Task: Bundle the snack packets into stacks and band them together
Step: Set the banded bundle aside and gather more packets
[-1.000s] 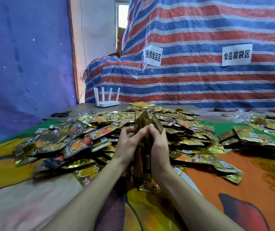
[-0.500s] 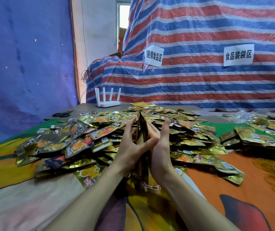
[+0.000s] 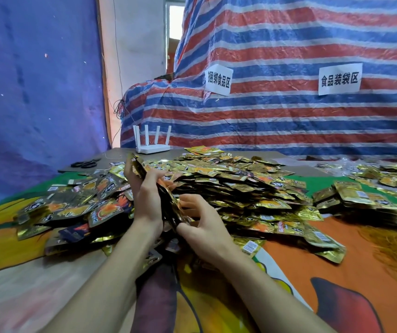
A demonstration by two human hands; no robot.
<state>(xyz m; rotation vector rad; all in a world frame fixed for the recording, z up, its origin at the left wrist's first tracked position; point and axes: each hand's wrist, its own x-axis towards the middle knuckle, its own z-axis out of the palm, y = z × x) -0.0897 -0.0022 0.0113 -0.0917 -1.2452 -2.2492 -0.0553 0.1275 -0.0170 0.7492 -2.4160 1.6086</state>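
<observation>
- Left hand (image 3: 145, 197): fingers (image 3: 130, 174) wrapped round a stack of packets (image 3: 171, 213), back of the hand to the camera, fingertips coming over the far side of the stack
- Stack of packets: seen edge-on, held above the near slope of the heap, tilted with its upper end to the left and its lower end to the right, between the two hands
- Right hand (image 3: 203, 227): fingers (image 3: 189, 199) curled just beside the lower end of the stack, thumb against its lower edge; whether they actually pinch it cannot be told from this angle
- Heap of snack packets (image 3: 235, 188): loose gold and orange foil packets, spread wide across the table in front of and on both sides of the hands
- Second pile of packets (image 3: 360, 200): to the right, apart from the main heap, packets lying flat on one another
- Rubber bands (image 3: 396, 251): orange-brown tangle near the right edge, just in front of the second pile
- Table (image 3: 336, 280): covered with a printed cloth in orange, yellow and green
- Scissors (image 3: 85, 163): black, at the far left of the table
- Router (image 3: 153, 144): white, four upright antennas, at the far edge behind the heap
- Striped tarpaulin (image 3: 288, 116): red, blue and white, behind the table, bearing two white paper signs (image 3: 339, 78)
</observation>
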